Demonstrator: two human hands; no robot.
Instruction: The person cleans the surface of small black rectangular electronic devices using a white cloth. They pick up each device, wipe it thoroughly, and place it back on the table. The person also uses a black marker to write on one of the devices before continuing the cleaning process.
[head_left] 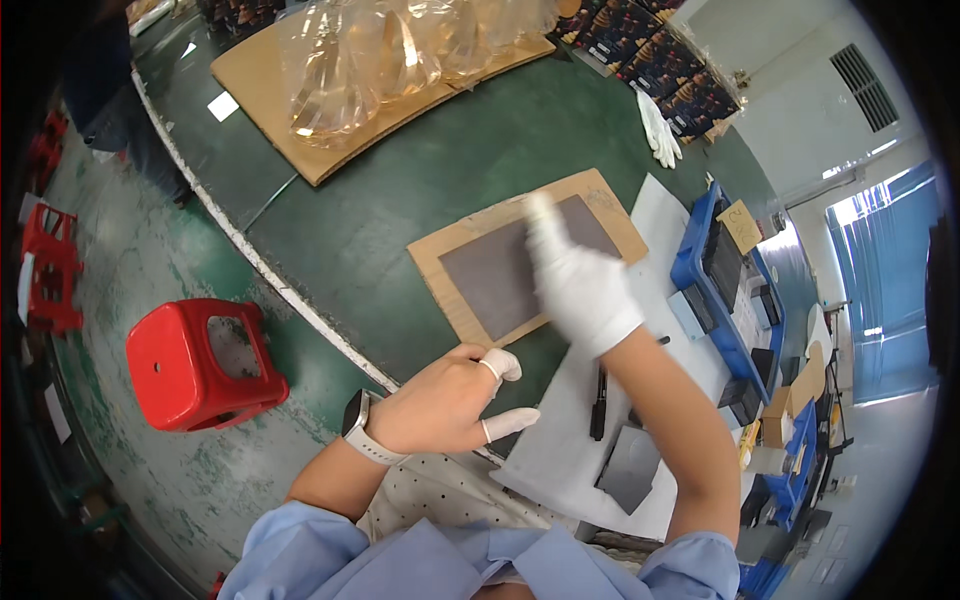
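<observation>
My right hand (585,290), in a white glove and smeared by motion, is over a brown board (460,303) with a dark grey sheet (490,275) in its middle. The blur hides how its fingers are set and whether it touches the sheet. Just below the board's near edge is my left hand (440,400), with white finger cots on its thumb and index finger. Those two digits are apart with nothing between them. A black marker pen (598,405) and a dark grey flat piece (630,468) lie on white sheeting (555,430) beside my right forearm.
Plastic-wrapped items (400,60) stand on cardboard (320,160) at the far side. Dark boxes (660,70) and a white glove (657,130) sit far right. A blue tray (690,250) holds dark pieces. A red stool (180,365) stands on the floor at left, below a person (130,130).
</observation>
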